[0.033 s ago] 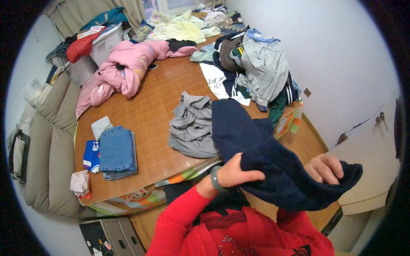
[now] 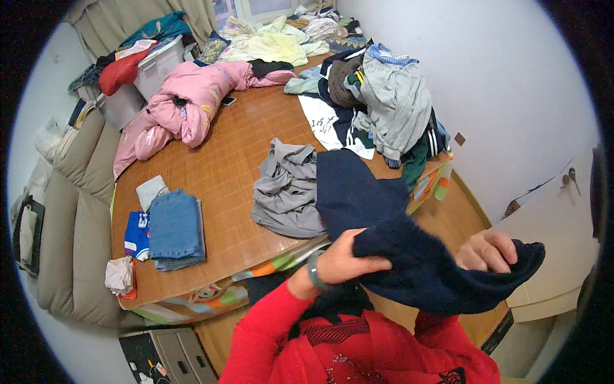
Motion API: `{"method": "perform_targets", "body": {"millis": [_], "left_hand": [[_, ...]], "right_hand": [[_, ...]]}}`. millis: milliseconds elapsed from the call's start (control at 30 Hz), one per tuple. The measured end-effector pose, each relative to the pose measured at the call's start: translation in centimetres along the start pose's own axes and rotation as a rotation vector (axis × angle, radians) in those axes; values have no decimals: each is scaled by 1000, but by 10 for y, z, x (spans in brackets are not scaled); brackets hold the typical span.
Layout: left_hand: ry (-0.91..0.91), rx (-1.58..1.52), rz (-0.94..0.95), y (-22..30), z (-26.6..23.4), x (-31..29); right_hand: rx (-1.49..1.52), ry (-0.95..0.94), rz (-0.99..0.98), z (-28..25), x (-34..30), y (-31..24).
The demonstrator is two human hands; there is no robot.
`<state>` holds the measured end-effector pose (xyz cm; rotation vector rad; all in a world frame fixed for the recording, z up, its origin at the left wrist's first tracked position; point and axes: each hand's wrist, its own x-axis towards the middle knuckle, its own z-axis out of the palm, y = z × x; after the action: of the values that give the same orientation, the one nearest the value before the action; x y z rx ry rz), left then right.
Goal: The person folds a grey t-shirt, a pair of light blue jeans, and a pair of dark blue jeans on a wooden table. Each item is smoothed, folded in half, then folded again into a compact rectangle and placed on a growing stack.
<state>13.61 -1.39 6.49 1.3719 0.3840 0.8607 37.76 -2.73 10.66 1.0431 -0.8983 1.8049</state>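
A pair of dark navy trousers [image 2: 409,256] stretches from the bed's near edge across to my right, its far end lying flat beside a crumpled grey garment [image 2: 288,189]. My left hand [image 2: 348,258] grips the middle of the trousers, thumb on top and fingers tucked under the cloth. At the right end, my right hand [image 2: 487,251] is closed over the upper rim, its fingertips curled into the opening. This end hangs in the air, off the bed. The thumb of my right hand is hidden by the fabric.
Folded jeans [image 2: 176,224] lie on the bed mat [image 2: 236,147] at left, by small folded clothes [image 2: 119,274]. A clothes heap [image 2: 396,102] is piled at the far right, a pink quilted bundle [image 2: 185,105] at the far left. A phone [image 2: 228,101] rests there. A white cabinet [image 2: 543,237] stands right.
My left hand has shifted slightly left, and the cloth beside it is more bunched and lifted. My right hand has barely moved, still gripping the rim.
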Motion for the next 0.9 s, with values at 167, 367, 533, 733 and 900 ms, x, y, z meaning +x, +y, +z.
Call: {"method": "perform_targets", "body": {"millis": [167,367,533,733,900], "left_hand": [[73,-54,146,58,7,-70],[186,114,-116,95,13,-96],[445,-87,-67,93,-32,-56],[638,212,-66,68,-85,-44],[864,185,78,60,-114,-18]], "right_hand": [[-261,74,13,5,-12,-31],[-412,255,79,1,-9,-20],[-486,1150,-105,-28,-27,-10],[-346,1155,66,-87,-37,0],[-418,1273,65,-113,-7,22]]}}
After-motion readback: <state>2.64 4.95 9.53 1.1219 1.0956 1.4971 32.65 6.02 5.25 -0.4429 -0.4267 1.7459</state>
